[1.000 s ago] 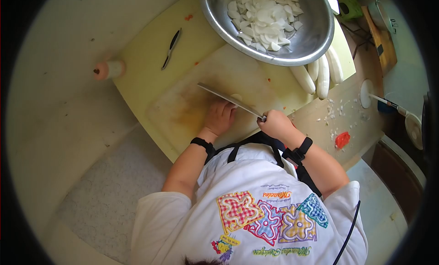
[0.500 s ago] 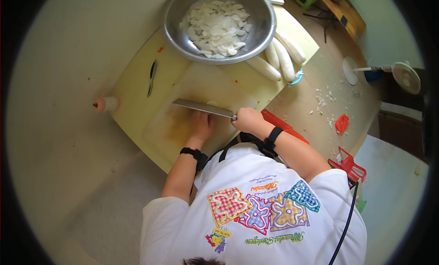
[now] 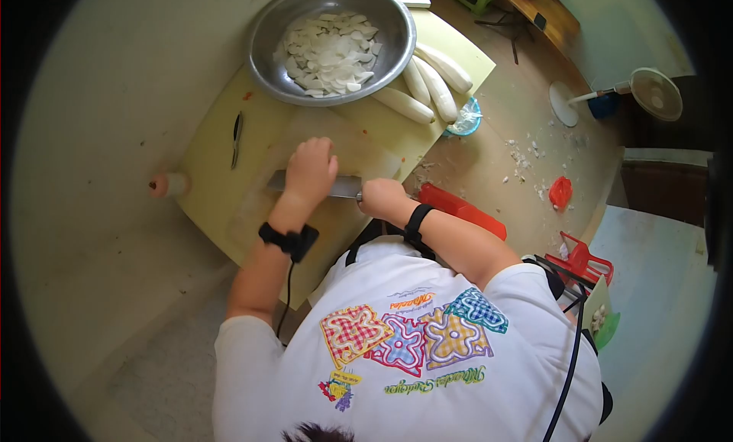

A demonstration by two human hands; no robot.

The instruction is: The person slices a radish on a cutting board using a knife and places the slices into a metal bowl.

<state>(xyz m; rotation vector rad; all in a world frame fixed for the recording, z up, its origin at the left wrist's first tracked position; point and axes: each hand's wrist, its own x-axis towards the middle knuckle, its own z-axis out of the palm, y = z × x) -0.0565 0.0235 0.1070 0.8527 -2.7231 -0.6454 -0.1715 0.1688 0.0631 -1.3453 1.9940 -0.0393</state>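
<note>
My right hand (image 3: pixel 382 198) is wrapped round the handle of a cleaver (image 3: pixel 347 186), whose broad blade lies low over the cutting board (image 3: pixel 351 137) and points left. Above that blade hangs my left hand (image 3: pixel 311 169), fingers curled together and hiding part of the metal. Whether anything is inside those fingers is hidden. Beyond the hands stands a large steel bowl (image 3: pixel 259 60) with many white radish slices (image 3: pixel 336 56) in it. Several long, peeled white radishes (image 3: pixel 435 91) lie to the bowl's right.
A slim black-and-silver tool (image 3: pixel 237 140) lies at the table's left, near a pink-capped bottle (image 3: pixel 172 185) by the wall. Right of the table (image 3: pixel 206 167) are a blue-rimmed container (image 3: pixel 467 117), a red stool (image 3: pixel 462 213), white scraps on the floor, and a fan (image 3: pixel 653 95).
My left hand has risen from behind the blade to above it, passing forward and left. The round slice beside the blade no longer shows. My right hand keeps the cleaver; the whole view has shifted.
</note>
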